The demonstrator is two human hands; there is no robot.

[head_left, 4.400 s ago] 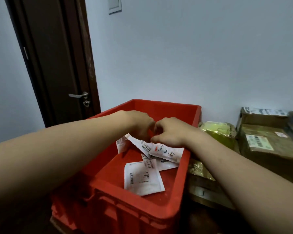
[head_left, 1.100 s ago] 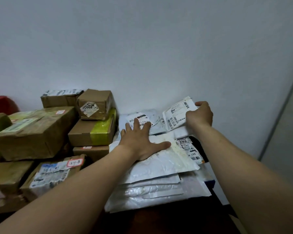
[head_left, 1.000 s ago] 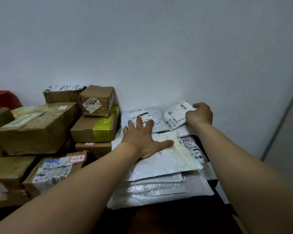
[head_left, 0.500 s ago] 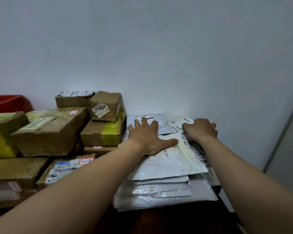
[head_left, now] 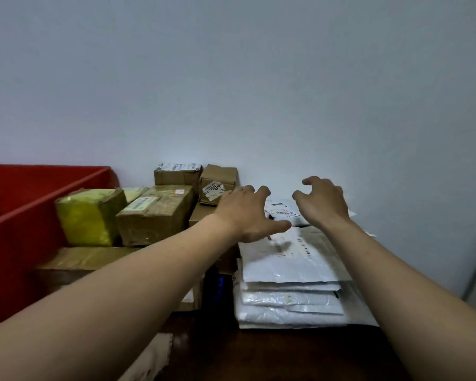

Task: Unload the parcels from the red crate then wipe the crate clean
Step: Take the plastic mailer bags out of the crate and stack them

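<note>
Head | left hand (head_left: pixel 245 213), right hand (head_left: pixel 324 204) now off mailer stack (head_left: pixel 291 273) — fingers (head_left: pixel 311 181) loose, empty

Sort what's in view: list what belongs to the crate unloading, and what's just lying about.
Job: red crate; stack of white mailers; left hand and right hand, both empty.
Lying about: brown cardboard boxes; yellow-wrapped parcel.
</note>
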